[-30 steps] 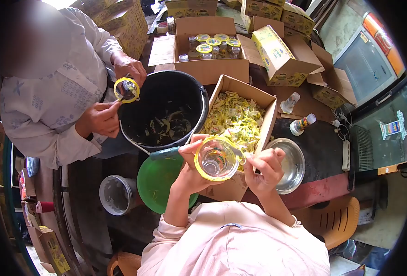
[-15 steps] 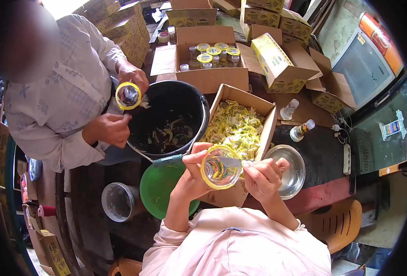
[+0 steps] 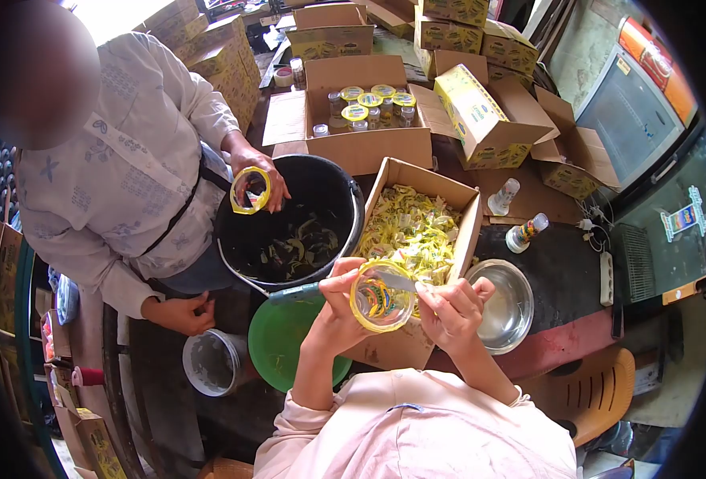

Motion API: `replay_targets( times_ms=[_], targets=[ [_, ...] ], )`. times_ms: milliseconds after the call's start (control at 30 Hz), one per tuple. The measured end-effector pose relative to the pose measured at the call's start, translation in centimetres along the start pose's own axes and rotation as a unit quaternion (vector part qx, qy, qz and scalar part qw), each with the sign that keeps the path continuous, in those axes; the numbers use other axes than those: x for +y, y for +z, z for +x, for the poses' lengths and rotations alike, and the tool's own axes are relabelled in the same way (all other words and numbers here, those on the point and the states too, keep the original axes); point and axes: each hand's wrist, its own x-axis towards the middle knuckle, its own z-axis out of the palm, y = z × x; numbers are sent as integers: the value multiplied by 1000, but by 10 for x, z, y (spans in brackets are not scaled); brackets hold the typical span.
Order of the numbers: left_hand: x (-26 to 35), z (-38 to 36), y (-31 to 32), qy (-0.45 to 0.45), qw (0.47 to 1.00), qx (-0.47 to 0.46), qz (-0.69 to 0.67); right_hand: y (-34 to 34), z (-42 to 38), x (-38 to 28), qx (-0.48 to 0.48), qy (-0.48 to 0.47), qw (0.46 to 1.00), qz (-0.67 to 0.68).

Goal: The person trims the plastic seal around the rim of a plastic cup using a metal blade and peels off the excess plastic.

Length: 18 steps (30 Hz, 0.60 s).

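Observation:
My left hand (image 3: 339, 297) is closed around a clear plastic cup (image 3: 368, 318) with a yellow rim, its mouth turned towards me. Coloured print shows through the cup's wall. Between the fingertips of my right hand (image 3: 453, 310) is a thin grey blade (image 3: 398, 282), pinched by one end. The blade reaches over the cup's mouth at the upper right of the rim. Just beyond both hands, an open cardboard box (image 3: 472, 219) holds a heap of yellow plastic scraps (image 3: 417, 223).
Opposite, a co-worker's hand (image 3: 266, 172) holds a similar cup (image 3: 250, 190) over a black bucket (image 3: 351, 239). A green basin (image 3: 277, 343), grey tub (image 3: 209, 363) and metal bowl (image 3: 520, 307) stand nearby. Behind are a carton (image 3: 369, 152) of cups and two upright cups (image 3: 527, 232).
The co-worker's cup has moved right over the bucket, and their other hand has dropped down beside the grey tub. My hands keep nearly the same hold on the cup and blade.

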Motion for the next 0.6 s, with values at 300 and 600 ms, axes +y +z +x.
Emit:
replay_targets(
  times_ms=[300, 600],
  targets=[
    [-7, -4, 9, -20, 1000, -3, -16, 4, -1, 7, -11, 102, 994, 29],
    [-3, -2, 9, -21, 1000, 7, -10, -4, -6, -3, -24, 71, 997, 23]
  ],
)
